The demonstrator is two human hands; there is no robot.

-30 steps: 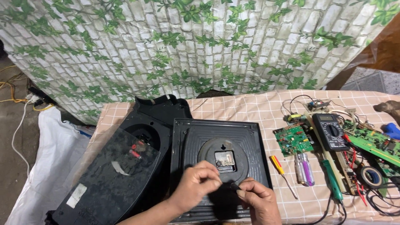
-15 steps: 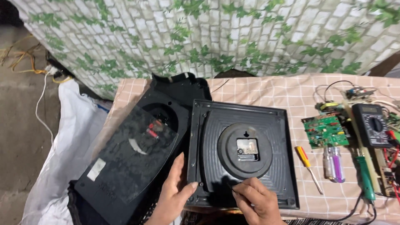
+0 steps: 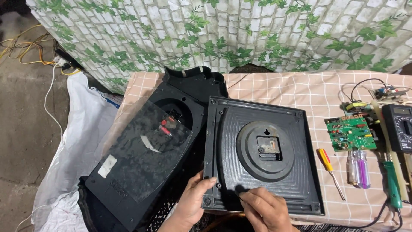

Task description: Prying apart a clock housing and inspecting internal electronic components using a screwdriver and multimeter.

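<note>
A black square wall-clock back lies face down on the checked tablecloth, its small movement box set in the round centre. My left hand grips the clock's near left corner, thumb on top by a screw hole. Resting on the near edge of the back, my right hand has its fingers bent together, fingertips pressing the ribbed plastic. I cannot tell whether it pinches something small.
A long black casing with a dusty clear panel lies to the left, partly under the clock. To the right lie a yellow-handled screwdriver, clear-handled screwdrivers, a green circuit board, a multimeter and a green soldering iron. A white sack hangs off the table's left.
Both hands came off the clock's centre and down to its near edge; the left now grips the corner. The view shifted left and closer.
</note>
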